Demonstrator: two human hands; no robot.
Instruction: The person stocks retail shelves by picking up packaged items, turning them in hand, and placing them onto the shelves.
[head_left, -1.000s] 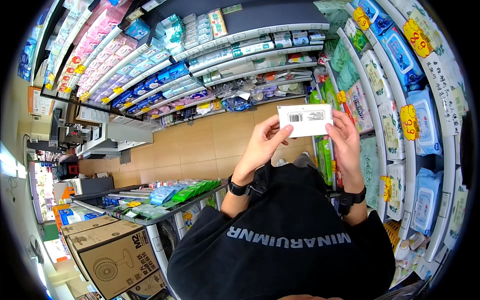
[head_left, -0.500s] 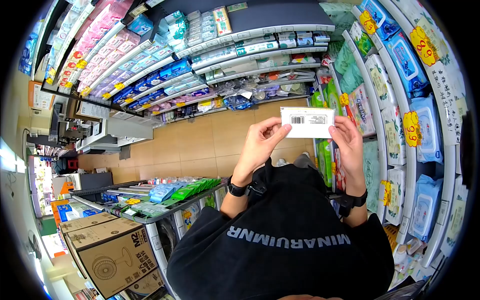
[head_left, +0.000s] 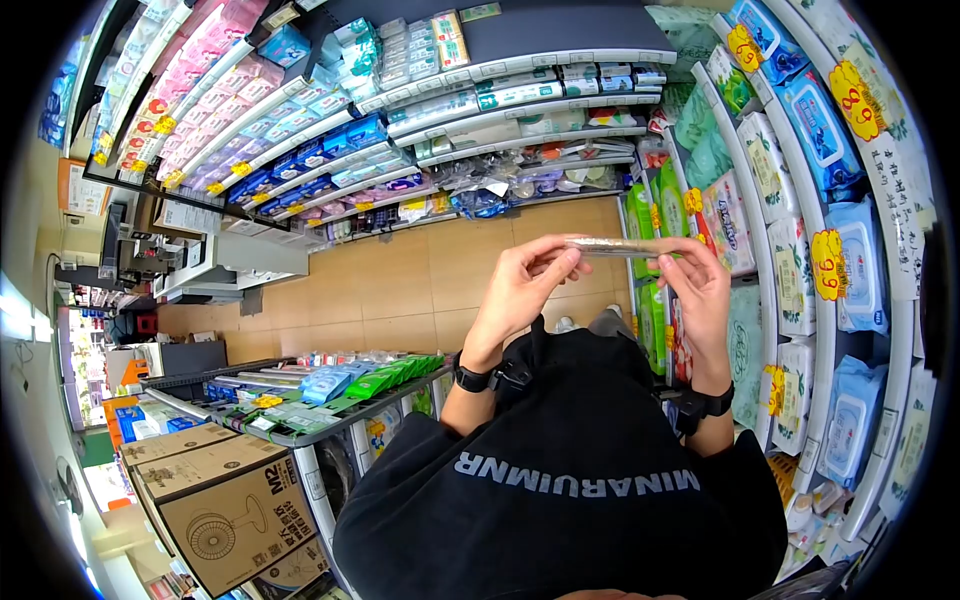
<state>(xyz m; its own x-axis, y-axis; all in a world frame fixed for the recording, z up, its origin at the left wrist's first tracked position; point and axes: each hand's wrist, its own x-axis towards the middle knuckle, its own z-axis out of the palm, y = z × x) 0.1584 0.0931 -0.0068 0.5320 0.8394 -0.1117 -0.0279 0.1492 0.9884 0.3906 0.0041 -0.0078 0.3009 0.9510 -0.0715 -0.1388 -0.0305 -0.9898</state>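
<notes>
Left hand (head_left: pixel 530 285) and right hand (head_left: pixel 697 285) pinch opposite ends of a slim, flat, silvery-brown packet (head_left: pixel 615 246) (seen edge-on) above a beige tiled floor (head_left: pixel 385 285).

Bright indoor light; white glare from lamp (head_left: pixel 14 315) at left edge. Strong fisheye distortion: shelves (head_left: pixel 540 65) bowed, corners black. Floor (head_left: pixel 390 290) evenly lit.

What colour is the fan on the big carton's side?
Dark brown line art on the tan carton; the head view shows it.
</notes>
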